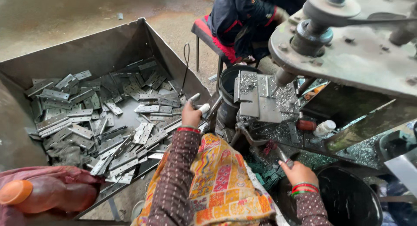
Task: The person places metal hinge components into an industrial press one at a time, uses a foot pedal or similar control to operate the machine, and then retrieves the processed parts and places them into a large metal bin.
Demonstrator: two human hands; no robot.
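Down at the edge of the big sheet-metal bin, the left hand is closed around a flat steel hinge, fingers curled tight with one leaf of the hinge poking up past the knuckles. That hand sits just over the bin's near right corner, beside the loose heap of hinges that covers the bin's floor. A red bangle rings the wrist, and the patterned sleeve runs back toward the camera across a bright orange printed cloth on the lap.

Over on the other side, the right hand is clamped on a short metal handle or rod; the grip looks firm, though what the rod joins to is hard to make out among the swarf. Red and green bangles sit at that wrist. This hand hovers just above the rim of a black bucket.

Between the hands stands the drilling machine, with a perforated steel plate under its spindle. Another person sits on a red stool behind. An orange-capped bottle lies at lower left.
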